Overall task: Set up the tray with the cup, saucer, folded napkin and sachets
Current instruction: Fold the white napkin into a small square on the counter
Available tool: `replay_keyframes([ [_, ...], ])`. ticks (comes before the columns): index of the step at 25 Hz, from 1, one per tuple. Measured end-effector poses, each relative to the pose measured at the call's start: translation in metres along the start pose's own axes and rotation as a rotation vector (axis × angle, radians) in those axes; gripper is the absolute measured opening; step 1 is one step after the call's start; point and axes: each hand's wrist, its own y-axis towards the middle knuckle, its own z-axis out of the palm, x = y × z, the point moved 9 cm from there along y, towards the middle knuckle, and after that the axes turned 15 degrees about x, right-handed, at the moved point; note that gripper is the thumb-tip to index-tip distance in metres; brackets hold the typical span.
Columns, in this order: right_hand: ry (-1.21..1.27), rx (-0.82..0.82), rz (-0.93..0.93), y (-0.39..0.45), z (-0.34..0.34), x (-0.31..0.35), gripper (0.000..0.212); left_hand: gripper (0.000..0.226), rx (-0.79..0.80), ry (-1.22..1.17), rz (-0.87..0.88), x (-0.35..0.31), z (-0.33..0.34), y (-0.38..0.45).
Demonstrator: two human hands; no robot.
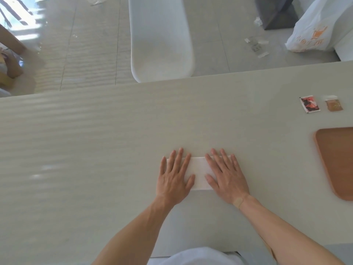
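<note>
A white folded napkin (198,170) lies flat on the pale table (95,150) in front of me. My left hand (174,177) presses flat on its left end, fingers spread. My right hand (226,175) presses flat on its right end, fingers spread too. A brown tray (338,161) sits at the right edge of the view, with nothing visible on it. Beyond the tray lie two sachets: a red and black one (309,104) and a brown one (333,104). No cup or saucer is in view.
A white chair (160,39) stands at the far side of the table. A white plastic bag (315,29) and scraps of clear wrapping (257,45) lie on the floor at the back right. A dark block (275,12) stands near the bag.
</note>
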Motion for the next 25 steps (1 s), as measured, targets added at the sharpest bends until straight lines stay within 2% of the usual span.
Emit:
replay_keyframes([
  [3,0.03,-0.005,0.01,-0.005,0.004,-0.012,0.066,0.071,-0.027,-0.011,0.007,0.009,0.003,-0.004],
  [12,0.121,0.013,0.006,-0.009,0.002,-0.016,0.071,0.077,0.072,-0.017,-0.004,0.01,-0.009,-0.003],
  [15,0.282,-0.02,0.197,-0.029,0.003,-0.058,0.073,0.08,0.051,-0.042,-0.072,0.028,-0.029,-0.006],
  [17,0.312,-0.024,0.342,-0.052,0.008,-0.093,0.076,0.08,0.105,-0.071,-0.123,0.04,-0.036,-0.003],
  [21,0.2,0.07,0.442,-0.088,0.027,-0.132,0.082,0.069,0.236,-0.253,-0.249,0.055,-0.034,0.005],
  [25,0.168,0.064,0.461,-0.095,0.033,-0.134,0.084,0.041,0.365,-0.418,-0.35,0.065,-0.026,0.003],
])
